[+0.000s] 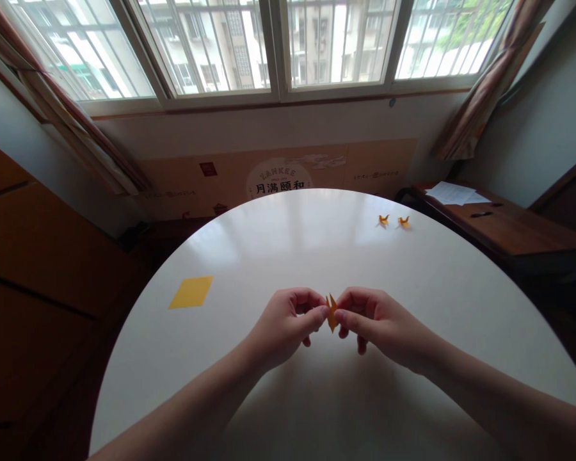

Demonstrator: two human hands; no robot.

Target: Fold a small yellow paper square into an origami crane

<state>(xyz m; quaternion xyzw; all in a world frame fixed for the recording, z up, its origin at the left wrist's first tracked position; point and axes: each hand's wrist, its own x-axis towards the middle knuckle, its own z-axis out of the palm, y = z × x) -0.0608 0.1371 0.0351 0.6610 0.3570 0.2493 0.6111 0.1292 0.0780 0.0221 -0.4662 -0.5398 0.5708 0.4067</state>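
Between my two hands, a little above the table, is a small piece of folded orange-yellow paper (333, 314) with two narrow points upward and one point downward. My left hand (290, 320) pinches its left side between thumb and forefinger. On the other side my right hand (372, 317) grips it the same way, its lower fingers curled below. The fingertips cover part of the folds. A flat sheet of yellow paper (192, 292) lies to the left of my hands. Two small folded paper birds, one (383, 219) beside the other (404, 222), stand toward the far right.
The white round-edged table (249, 256) carries these things. Behind it are a printed tan panel (173, 179) and barred windows (273, 51). At the right stands a brown wooden desk (532, 221) with white papers (454, 193); a wooden cabinet (29, 275) is at the left.
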